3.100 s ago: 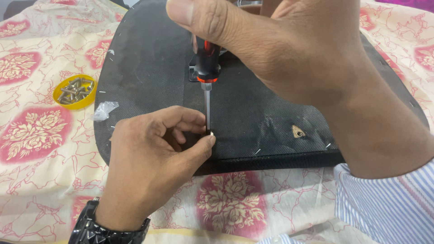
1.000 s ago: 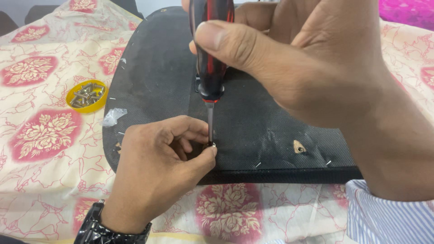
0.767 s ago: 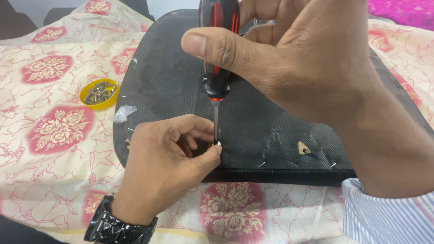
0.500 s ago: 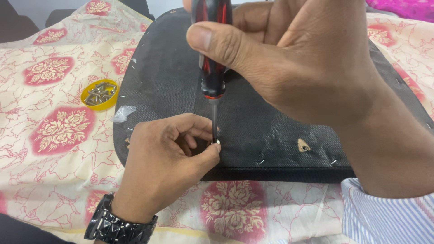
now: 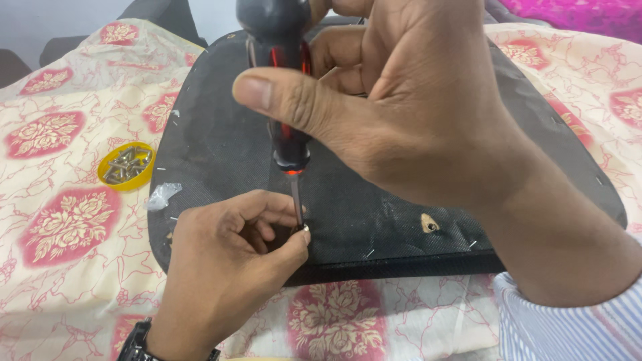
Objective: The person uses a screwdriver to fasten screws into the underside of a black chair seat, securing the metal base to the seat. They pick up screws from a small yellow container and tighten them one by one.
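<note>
Your right hand (image 5: 428, 113) is closed in a firm grip around the red-and-black screwdriver (image 5: 284, 100), held upright over the black seat panel (image 5: 221, 134). Compared with half a second ago, the handle sits higher and closer to the camera; the tip remains at the same spot near the panel's front edge. Your left hand (image 5: 227, 267) pinches together on a small screw (image 5: 305, 228) at the tip. The yellow dish of screws (image 5: 126, 166) lies left of the panel, on the floral cloth (image 5: 60, 227).
</note>
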